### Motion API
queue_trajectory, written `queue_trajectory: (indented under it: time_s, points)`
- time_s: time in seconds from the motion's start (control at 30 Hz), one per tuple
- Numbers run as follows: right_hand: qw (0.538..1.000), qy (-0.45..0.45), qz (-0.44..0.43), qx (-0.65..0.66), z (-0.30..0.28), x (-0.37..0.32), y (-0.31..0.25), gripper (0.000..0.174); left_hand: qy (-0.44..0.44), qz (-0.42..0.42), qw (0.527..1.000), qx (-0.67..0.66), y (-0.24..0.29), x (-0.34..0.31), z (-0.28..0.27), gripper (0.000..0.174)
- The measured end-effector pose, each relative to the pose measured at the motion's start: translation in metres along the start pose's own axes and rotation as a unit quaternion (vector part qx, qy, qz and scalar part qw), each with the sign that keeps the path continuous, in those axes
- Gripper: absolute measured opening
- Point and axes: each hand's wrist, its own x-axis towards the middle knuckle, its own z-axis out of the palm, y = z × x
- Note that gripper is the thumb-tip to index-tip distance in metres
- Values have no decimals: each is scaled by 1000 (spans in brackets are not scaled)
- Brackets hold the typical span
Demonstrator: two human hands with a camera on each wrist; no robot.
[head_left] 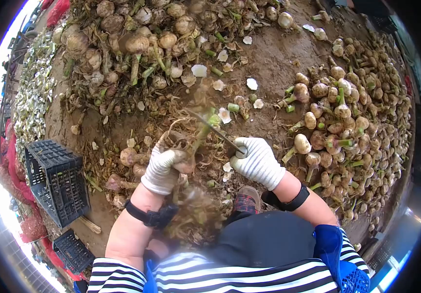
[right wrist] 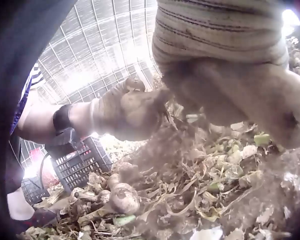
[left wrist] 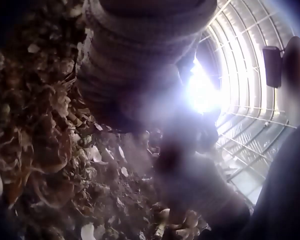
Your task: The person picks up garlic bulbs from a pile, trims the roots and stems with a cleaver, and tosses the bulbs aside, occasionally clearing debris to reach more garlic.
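My left hand, in a white knit glove, grips a garlic bulb with its stalk pointing up and away. In my gloved right hand is a knife, its handle inside the curled fingers. The blade slants up and left across the cut-looking green part of the stalk. Dry leaves and roots around the bulb look blurred in the head view. The right wrist view shows the left glove beyond the right glove, whose fingers hide the knife there.
Untrimmed garlic lies heaped at the far left, with trimmed bulbs piled on the right. Two black crates stand at left. Leaf scraps and stalk pieces litter the soil between. A shoe is close below the hands.
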Motion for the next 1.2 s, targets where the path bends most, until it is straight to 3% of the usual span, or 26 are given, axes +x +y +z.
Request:
queue_trajectory:
  time_s: [0.07, 0.13, 0.23, 0.27, 0.3, 0.33, 0.37, 0.43, 0.5, 0.53, 0.57, 0.6, 0.63, 0.67, 0.7, 0.77, 0.83, 0.87, 0.9, 0.97, 1.0, 1.03, 1.07, 1.13, 1.17, 1.2]
  points:
    - [992, -19, 3, -124, -3, 1, -5, 20, 25, 20, 997, 64, 5, -4, 12, 39]
    - [986, -60, 37, -150, -3, -2, 3, 27, 0, -2, 1000, 26, 10, -9, 3, 33]
    - [962, -126, 159, -185, 9, -20, 61, 36, -93, 228, 962, 117, 27, -7, 8, 21]
    - [961, -115, 171, -185, 15, -24, 75, 35, -54, 188, 970, 146, 40, -7, 13, 23]
    - [968, -109, 189, -121, 17, -22, 70, 33, -17, 146, 974, 173, 52, -7, 18, 26]
    - [972, -105, 204, -54, 23, -18, 61, 32, -41, 206, 962, 175, 41, 1, 42, 37]
    - [977, -99, 187, -26, 33, -8, 61, 27, -140, 159, 948, 238, 32, 3, 59, 55]
    - [996, -25, 65, 61, 38, -1, 52, 20, -271, 265, 887, 264, 22, 0, 96, 76]
    - [984, 3, 65, 164, 17, 3, 34, 16, -161, 253, 912, 281, 41, 4, 90, 80]
    - [978, 3, 142, 156, 6, 4, 34, 16, 2, 164, 936, 310, 66, 3, 69, 79]
    - [979, 35, 132, 150, 3, 7, 56, 17, 154, 182, 924, 298, 76, 11, 25, 58]
    - [980, 65, 126, 143, 3, 8, 78, 17, 269, 216, 799, 493, 86, 11, -41, 56]
    - [978, 66, 150, 130, 0, 6, 84, 16, 382, -17, 608, 696, 105, -10, -55, 73]
    - [975, 68, 174, 118, -1, 4, 85, 16, 378, -124, 535, 745, 101, -18, -118, 85]
    - [970, 69, 190, 133, 1, 2, 84, 15, 369, -202, 523, 741, 88, -25, -138, 84]
    - [972, 48, 181, 140, 13, 2, 79, 13, 365, -218, 573, 700, 65, -18, -133, 83]
    - [981, 21, 158, 114, 17, 8, 59, 10, 360, -155, 628, 672, 61, 6, -112, 87]
    - [992, 38, 81, 87, 26, 15, 75, 10, 352, -118, 651, 662, 61, 19, -102, 93]
    - [992, 21, 95, 82, 25, 18, 70, 12, 350, -115, 654, 661, 58, 29, -98, 93]
    - [991, 16, 110, 73, 21, 23, 55, 13, 363, -83, 532, 761, 50, 54, -97, 89]
    - [993, 23, 100, 51, 15, 18, 38, 14, 357, -80, 534, 763, 40, 58, -109, 89]
    - [995, 32, 88, 30, 11, 18, 28, 14, 297, 47, 657, 691, 29, 61, -127, 78]
    - [991, 40, 57, -113, 11, 19, 31, 14, 223, 168, 756, 592, 19, 66, -137, 67]
    - [983, 79, -80, -148, 4, 11, 6, 11, 129, 127, 966, 187, 11, 58, -97, 39]
    - [959, 102, -136, -225, 7, 13, 6, 8, 114, 89, 989, -14, 7, 54, -77, 29]
    - [959, 77, -121, -245, 7, 12, -1, 8, 122, 67, 989, -53, 7, 51, -59, 33]
